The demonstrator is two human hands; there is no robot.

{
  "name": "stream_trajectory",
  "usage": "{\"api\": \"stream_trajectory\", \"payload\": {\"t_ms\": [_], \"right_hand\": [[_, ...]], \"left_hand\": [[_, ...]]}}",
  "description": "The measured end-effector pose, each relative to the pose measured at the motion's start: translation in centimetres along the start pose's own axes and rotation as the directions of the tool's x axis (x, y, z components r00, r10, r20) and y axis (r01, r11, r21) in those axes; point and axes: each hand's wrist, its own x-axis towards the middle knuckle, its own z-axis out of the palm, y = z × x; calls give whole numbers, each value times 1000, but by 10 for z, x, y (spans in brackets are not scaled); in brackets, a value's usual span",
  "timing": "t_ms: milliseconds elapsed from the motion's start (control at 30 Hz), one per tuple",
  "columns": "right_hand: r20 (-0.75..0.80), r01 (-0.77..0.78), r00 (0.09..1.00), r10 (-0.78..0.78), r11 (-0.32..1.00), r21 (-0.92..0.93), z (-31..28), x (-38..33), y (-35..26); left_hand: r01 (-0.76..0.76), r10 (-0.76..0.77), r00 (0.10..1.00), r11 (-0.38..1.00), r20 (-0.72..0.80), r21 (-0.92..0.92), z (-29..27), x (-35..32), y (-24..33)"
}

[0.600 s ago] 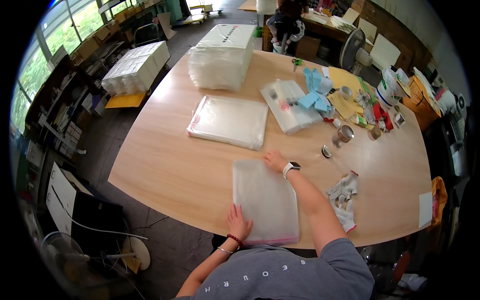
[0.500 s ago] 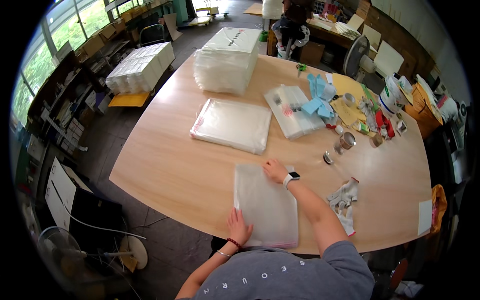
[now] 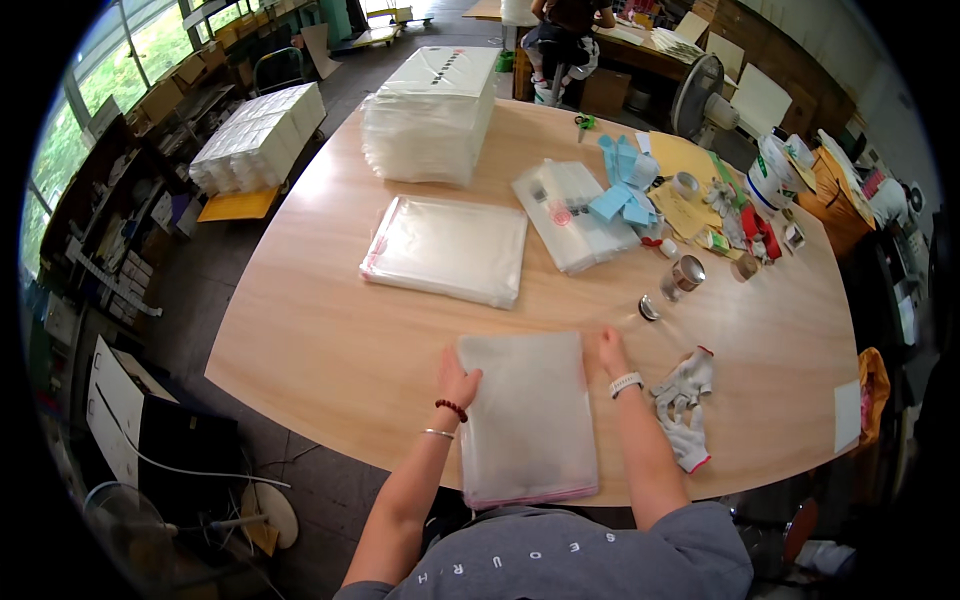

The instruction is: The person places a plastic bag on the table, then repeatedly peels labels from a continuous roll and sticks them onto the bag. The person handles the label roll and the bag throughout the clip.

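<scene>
Pale wood-grained tabletop (image 3: 300, 340) with a curved edge fills the middle of a cluttered workroom, its grain bare to the left of the fingers. Flat between the two hands lies a rectangular stack of clear, milky plastic bags (image 3: 528, 425), its long axis running from the person's body toward the far side, a pink strip (image 3: 535, 497) along the near end. From the left fingers it lies to the right and nearer the body; from the right fingers, to the left and nearer the body. Left hand (image 3: 458, 380) is the closer one, touching the far part of the left edge, thumb spread from the fingers and over the top face; whether it pinches cannot be told. Right hand (image 3: 613, 358) is just beside the right edge, fingers seemingly curled, though too blurred to tell if they press together.

Beyond the left fingers sits a glossy clear-wrapped bundle (image 3: 448, 248); farther, a tall white-topped plastic stack (image 3: 430, 120) bears dark characters. Beyond the right fingers, a translucent flat packet (image 3: 565, 215) shows a round red emblem. Pale letters cross the grey shirt (image 3: 560, 550). No brand is clear.
</scene>
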Motion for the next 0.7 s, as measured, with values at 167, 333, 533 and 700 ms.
{"api": "stream_trajectory", "payload": {"t_ms": [167, 333, 533, 700], "right_hand": [[21, 64, 998, -61, 966, -250, 18, -35, -36], [-18, 127, 991, -134, 965, -230, -4, -8, -31], [395, 469, 840, -372, 864, -184, 14, 23, -47], [621, 490, 740, -260, 840, -232, 15, 22, -72]], "left_hand": [[-32, 30, 999, 998, 41, 48, 19, 7, 14], [-51, 50, 998, 999, 46, 19, 9, 5, 12], [-109, 108, 994, 991, 26, 76, 5, -10, 13], [-104, 102, 994, 989, 27, 101, 12, -38, 3]]}}
